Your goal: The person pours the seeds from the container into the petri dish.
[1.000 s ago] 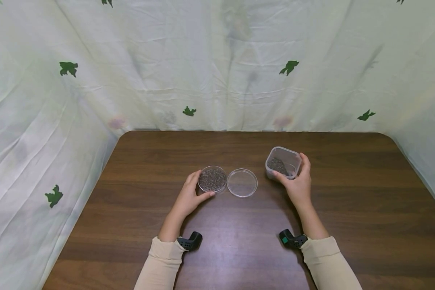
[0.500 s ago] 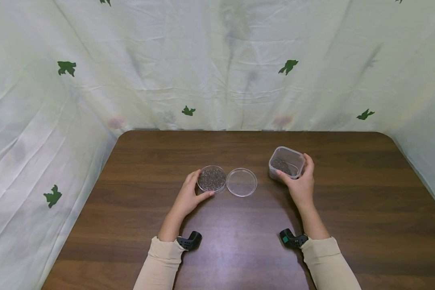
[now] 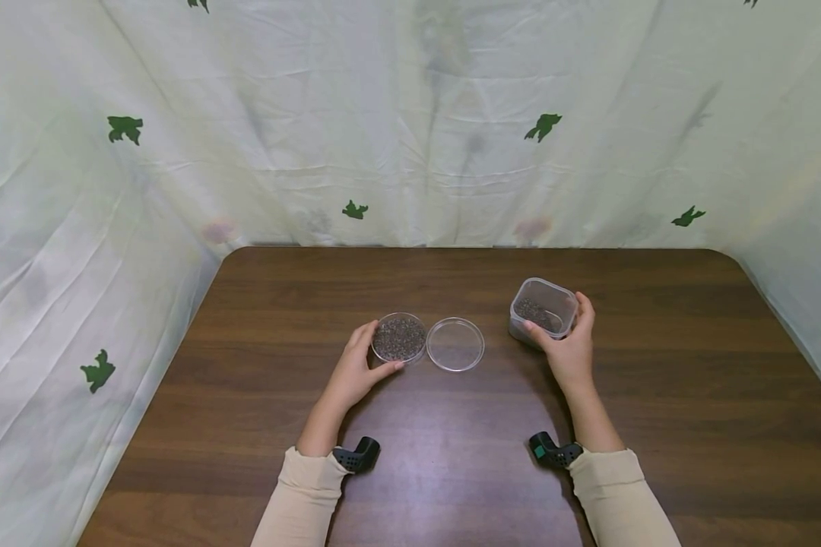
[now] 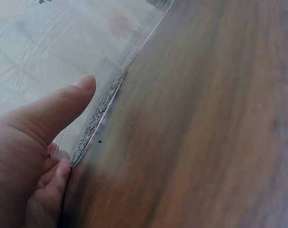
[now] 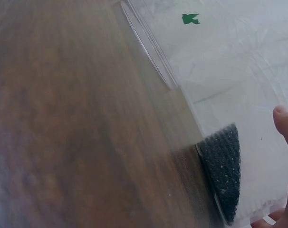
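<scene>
Presumably for steadiness, holding the round dish [image 3: 398, 313] of dark grains [image 3: 400, 339] at left on the counter [image 3: 445, 418] in the left grip [image 3: 354, 372] and the squarish tub [image 3: 542, 292] at right in the right grip [image 3: 569, 355], with the clear lid [image 3: 455, 345] flat between, perhaps kept handy.

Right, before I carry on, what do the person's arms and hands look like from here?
The left hand and right hand are ungloved. Both arms wear plain beige sleeves. Each wrist carries a black, angular device, the left device and right device; a green patch marks the right one. No cables show.
</scene>
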`<state>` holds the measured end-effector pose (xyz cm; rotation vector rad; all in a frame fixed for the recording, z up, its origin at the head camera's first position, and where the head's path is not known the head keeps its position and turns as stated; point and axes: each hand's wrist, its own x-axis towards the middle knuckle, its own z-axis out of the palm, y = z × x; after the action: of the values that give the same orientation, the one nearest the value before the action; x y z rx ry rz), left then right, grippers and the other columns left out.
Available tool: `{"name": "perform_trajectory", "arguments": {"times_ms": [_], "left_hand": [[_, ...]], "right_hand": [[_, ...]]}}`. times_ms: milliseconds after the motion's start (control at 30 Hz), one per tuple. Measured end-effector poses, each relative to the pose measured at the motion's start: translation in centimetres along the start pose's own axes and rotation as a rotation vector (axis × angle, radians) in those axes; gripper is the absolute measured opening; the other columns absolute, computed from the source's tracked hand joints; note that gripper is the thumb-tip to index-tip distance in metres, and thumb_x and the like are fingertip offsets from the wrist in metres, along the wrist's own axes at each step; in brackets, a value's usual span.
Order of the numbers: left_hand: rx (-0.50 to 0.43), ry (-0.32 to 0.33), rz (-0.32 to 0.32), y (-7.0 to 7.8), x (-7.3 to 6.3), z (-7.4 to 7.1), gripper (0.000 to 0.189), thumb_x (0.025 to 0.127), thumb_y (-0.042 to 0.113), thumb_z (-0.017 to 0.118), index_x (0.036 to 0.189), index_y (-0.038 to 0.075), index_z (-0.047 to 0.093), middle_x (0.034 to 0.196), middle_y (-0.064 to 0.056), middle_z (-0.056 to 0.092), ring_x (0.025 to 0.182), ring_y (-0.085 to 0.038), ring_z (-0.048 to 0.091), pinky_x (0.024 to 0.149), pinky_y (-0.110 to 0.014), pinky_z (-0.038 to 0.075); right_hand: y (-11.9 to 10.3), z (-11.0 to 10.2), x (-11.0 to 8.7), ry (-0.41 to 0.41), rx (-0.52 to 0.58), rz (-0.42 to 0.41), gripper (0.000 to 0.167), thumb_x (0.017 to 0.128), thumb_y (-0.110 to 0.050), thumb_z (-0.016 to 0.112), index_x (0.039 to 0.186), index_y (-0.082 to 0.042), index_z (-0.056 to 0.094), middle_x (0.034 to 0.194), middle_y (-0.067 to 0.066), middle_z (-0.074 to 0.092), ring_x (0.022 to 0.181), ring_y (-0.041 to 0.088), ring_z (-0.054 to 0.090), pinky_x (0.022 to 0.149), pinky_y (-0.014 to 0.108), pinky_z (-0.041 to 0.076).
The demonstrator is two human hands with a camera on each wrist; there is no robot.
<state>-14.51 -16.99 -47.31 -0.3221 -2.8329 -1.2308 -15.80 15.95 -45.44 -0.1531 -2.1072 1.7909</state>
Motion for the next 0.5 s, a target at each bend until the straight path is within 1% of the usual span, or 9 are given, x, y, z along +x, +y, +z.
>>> {"name": "perform_trajectory", "arguments": {"times_ms": [133,300,400,500], "left_hand": [[-0.001,-0.001,-0.003,0.0,0.0,0.0,0.088,0.074,0.035,0.073,0.138,-0.004,0.028,0.136,-0.022,0.032,0.124,-0.033,0.031,0.1,-0.046,0.027],[-0.004,0.0,-0.008,0.0,0.0,0.0,0.088,0.073,0.036,0.073,0.138,-0.004,0.028,0.136,-0.022,0.032,0.124,-0.033,0.031,0.1,-0.046,0.026],[0.0,0.0,-0.007,-0.1,0.0,0.1,0.089,0.073,0.036,0.073,0.138,-0.004,0.027,0.136,-0.022,0.032,0.124,-0.032,0.031,0.1,-0.045,0.026],[0.003,0.001,-0.004,-0.1,0.0,0.0,0.089,0.073,0.036,0.073,0.138,-0.004,0.027,0.136,-0.021,0.032,0.124,-0.032,0.031,0.1,-0.045,0.026]], "right_hand": [[-1.3,0.0,-0.5,-0.024,0.02,-0.001,0.09,0.07,-0.002,0.075,0.138,-0.001,0.016,0.134,0.024,0.03,0.118,0.037,0.034,0.095,0.049,0.028],[-1.7,0.0,-0.6,-0.039,0.036,-0.005,0.091,0.071,0.001,0.072,0.138,0.001,0.011,0.134,0.026,0.027,0.119,0.038,0.031,0.097,0.048,0.025],[-1.7,-0.1,-0.6,-0.034,0.04,-0.027,0.092,0.07,0.001,0.072,0.139,0.002,0.01,0.139,0.024,0.021,0.124,0.036,0.026,0.101,0.046,0.021],[-2.0,-0.2,-0.6,-0.016,0.042,-0.059,0.091,0.07,0.001,0.072,0.139,0.002,0.012,0.142,0.02,0.016,0.129,0.03,0.019,0.104,0.041,0.017]]}}
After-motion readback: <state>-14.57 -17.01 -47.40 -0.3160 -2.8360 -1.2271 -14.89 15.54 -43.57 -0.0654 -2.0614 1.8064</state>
